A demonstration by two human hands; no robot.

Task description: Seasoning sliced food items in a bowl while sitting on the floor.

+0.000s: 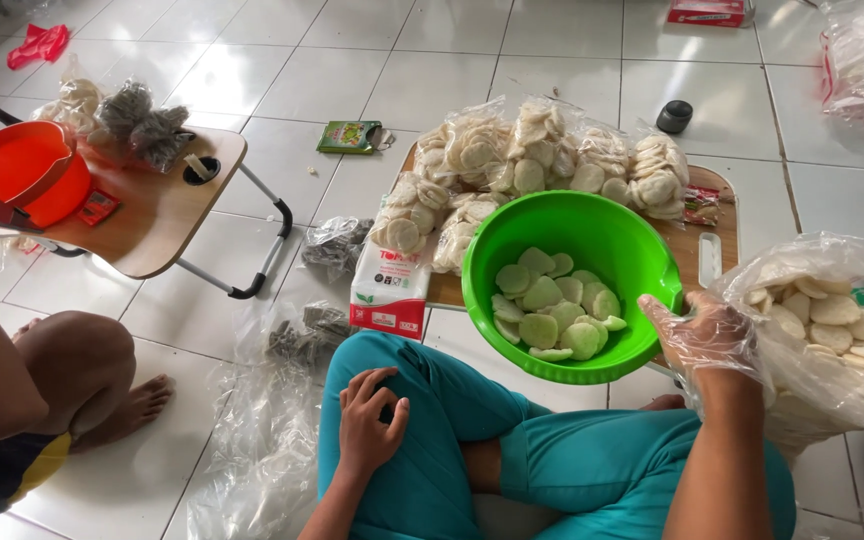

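Packing of pale round crackers, partly done: several filled clear bags (542,160) lie heaped just behind the green bowl (572,285), which holds only a shallow layer of crackers (552,310); a large open sack of loose crackers (832,330) sits to its right. The right hand (707,335), in a thin plastic glove, rests at the bowl's right rim, fingers loosely spread, holding nothing. The left hand (370,420), below-left of the bowl, lies half-curled on a teal-trousered knee. The bowl is round, without long axis, mouth upward, tilted slightly toward the wearer.
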